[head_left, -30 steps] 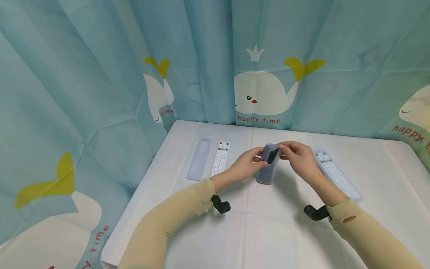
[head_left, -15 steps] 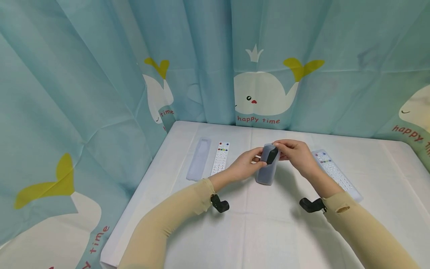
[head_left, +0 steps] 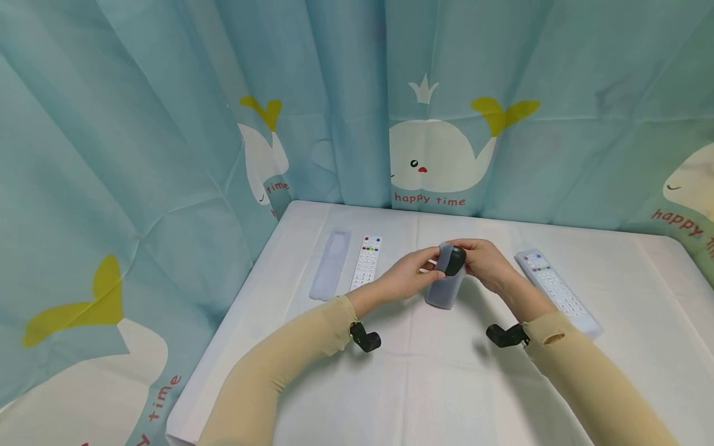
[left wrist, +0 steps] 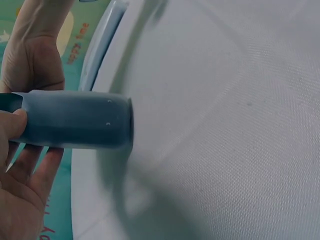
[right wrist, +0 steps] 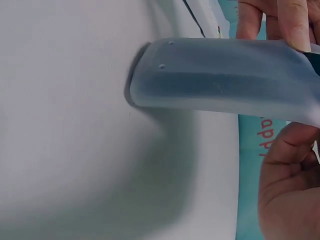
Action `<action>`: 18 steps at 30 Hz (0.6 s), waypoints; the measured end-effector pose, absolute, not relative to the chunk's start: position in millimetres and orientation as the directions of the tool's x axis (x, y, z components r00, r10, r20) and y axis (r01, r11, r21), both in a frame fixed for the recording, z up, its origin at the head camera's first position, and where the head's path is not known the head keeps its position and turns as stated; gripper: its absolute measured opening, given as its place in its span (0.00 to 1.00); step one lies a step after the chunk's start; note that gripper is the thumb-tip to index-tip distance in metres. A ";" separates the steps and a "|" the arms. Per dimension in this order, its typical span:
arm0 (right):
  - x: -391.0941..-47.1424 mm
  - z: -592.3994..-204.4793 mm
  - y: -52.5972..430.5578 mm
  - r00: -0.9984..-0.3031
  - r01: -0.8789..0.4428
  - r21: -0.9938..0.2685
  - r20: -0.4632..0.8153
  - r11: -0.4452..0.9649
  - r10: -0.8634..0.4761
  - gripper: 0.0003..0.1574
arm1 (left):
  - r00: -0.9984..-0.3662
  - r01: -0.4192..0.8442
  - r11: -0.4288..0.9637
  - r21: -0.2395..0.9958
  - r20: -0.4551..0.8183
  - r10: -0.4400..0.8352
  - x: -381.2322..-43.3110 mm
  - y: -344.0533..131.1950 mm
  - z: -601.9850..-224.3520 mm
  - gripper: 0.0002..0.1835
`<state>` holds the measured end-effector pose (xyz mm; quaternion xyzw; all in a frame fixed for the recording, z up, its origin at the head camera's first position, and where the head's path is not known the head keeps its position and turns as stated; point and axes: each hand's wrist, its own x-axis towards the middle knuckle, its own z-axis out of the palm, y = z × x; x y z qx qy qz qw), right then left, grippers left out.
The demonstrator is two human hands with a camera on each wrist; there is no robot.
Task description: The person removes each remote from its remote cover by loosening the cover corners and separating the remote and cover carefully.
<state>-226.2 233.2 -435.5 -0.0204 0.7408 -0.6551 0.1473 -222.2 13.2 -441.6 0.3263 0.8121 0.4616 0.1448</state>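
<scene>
A translucent silicone cover [head_left: 442, 294] stands tilted over the table between both hands. Inside it is a dark remote control [head_left: 456, 261], its black end bare at the cover's upper opening. My left hand [head_left: 408, 272] pinches the cover from the left, thumb across the near face and fingers behind. From the right, my right hand [head_left: 485, 263] grips the upper end, with its fingertips partly hidden behind the remote. In the left wrist view, the lower end of the cover [left wrist: 80, 120] reaches down close to the tabletop. The right wrist view shows the right hand's curled fingers [right wrist: 295, 145] at the cover's edge.
To the left on the white table [head_left: 357, 384] lie a flat translucent cover [head_left: 330, 265] and a white remote [head_left: 365, 263] with coloured buttons. Another white remote in a translucent cover [head_left: 558, 291] lies right of the hands. A blue curtain [head_left: 346, 124] hangs behind and at the left.
My right hand has shifted left and slightly down around the cover's top. More of the remote's black end shows past the cover's edge. My left hand has barely moved.
</scene>
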 end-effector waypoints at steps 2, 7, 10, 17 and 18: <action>-226.9 -436.1 231.5 -0.949 0.200 -0.973 -0.222 0.118 -0.225 0.20 | -0.746 0.387 0.357 0.850 0.061 0.663 -221.6 13.3 -441.3 0.22; -227.4 -434.3 232.7 -0.954 0.175 -0.973 -0.205 0.149 -0.217 0.17 | -0.772 0.350 0.362 0.864 0.047 0.634 -220.5 13.2 -441.8 0.19; -226.9 -431.3 236.8 -0.964 0.140 -0.982 -0.164 0.124 -0.211 0.08 | -0.781 0.342 0.363 0.867 0.047 0.623 -220.7 13.4 -442.6 0.20; -223.0 -423.0 245.1 -0.970 0.076 -0.997 -0.081 0.031 -0.228 0.09 | -0.796 0.323 0.370 0.871 0.038 0.604 -220.6 14.5 -441.9 0.22; -221.6 -421.9 246.5 -0.970 0.068 -0.997 -0.073 0.030 -0.233 0.10 | -0.800 0.318 0.370 0.873 0.038 0.599 -220.5 14.6 -441.7 0.22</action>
